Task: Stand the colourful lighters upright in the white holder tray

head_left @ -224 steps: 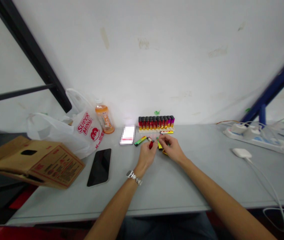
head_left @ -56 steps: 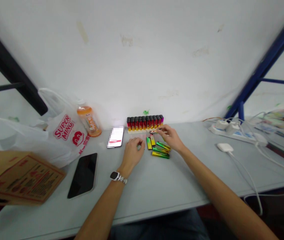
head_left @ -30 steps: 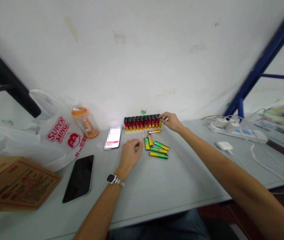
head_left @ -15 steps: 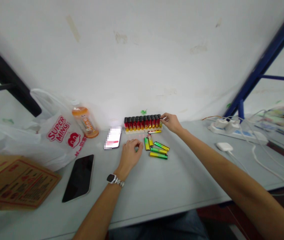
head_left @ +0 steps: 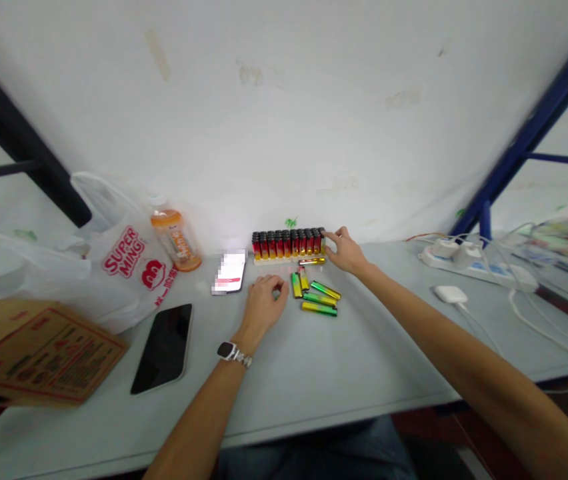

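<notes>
Upright lighters (head_left: 284,245), red and gold with black tops, stand packed in rows in a pale tray (head_left: 270,261) against the wall. My right hand (head_left: 347,253) is at the right end of these rows, its index finger stretched out to the top of the end lighter and no object visible in it. Resting on the table left of the loose lighters, my left hand (head_left: 265,301) has loosely bent fingers and a thumb held apart. Several green and yellow lighters (head_left: 319,309) lie in front of the tray, and a gold one (head_left: 311,261) lies close along its front.
Left of my hands are a phone with a lit screen (head_left: 230,272), a dark tablet-like device (head_left: 163,348), an orange drink bottle (head_left: 177,240), a plastic bag (head_left: 129,267) and a cardboard box (head_left: 44,353). On the right lie a power strip (head_left: 479,263), a white charger (head_left: 450,294) and cables.
My right hand's fingers have gone from a pinch at the row's end to a stretched index finger on top. My left hand stays in place; the view has shifted slightly.
</notes>
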Tool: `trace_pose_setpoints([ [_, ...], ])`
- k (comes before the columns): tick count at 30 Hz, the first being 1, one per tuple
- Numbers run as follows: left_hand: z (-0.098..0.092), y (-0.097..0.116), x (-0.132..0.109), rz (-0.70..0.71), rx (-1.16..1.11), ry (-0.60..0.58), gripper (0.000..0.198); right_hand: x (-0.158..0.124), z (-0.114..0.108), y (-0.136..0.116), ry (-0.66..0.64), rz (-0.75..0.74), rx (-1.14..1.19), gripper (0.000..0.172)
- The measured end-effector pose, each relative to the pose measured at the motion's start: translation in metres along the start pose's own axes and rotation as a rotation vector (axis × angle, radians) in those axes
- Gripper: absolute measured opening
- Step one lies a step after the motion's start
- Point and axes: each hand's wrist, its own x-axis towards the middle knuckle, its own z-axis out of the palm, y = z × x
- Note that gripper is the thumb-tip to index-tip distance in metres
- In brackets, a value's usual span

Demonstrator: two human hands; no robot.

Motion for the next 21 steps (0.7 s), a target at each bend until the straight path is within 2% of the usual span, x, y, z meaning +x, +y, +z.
trace_pose_setpoints([
  [2, -0.001, 0.001, 0.000, 0.001, -0.005, 0.001, 0.023, -0.004, -0.003, -0.009, -0.007, -0.036, -0.025, 0.052],
  [4, -0.002, 0.003, 0.000, 0.002, -0.010, 0.000, 0.022, -0.007, -0.003, -0.019, -0.057, -0.110, -0.044, 0.045],
  [8, -0.001, 0.002, 0.000, 0.002, -0.011, 0.002, 0.022, -0.004, 0.000, -0.034, -0.271, -0.227, -0.139, 0.033],
  [14, 0.000, -0.001, 0.000, 0.004, -0.006, 0.005, 0.020, 0.010, 0.003, -0.045, -0.410, -0.198, -0.243, 0.027],
  [18, -0.001, -0.003, 0.000, 0.001, -0.010, 0.013, 0.021, 0.012, 0.002, -0.045, -0.403, -0.211, -0.215, 0.016],
  [21, -0.002, -0.005, 0.001, 0.002, -0.012, 0.021, 0.021, 0.009, 0.004, -0.043, -0.287, -0.232, -0.073, 0.016],
])
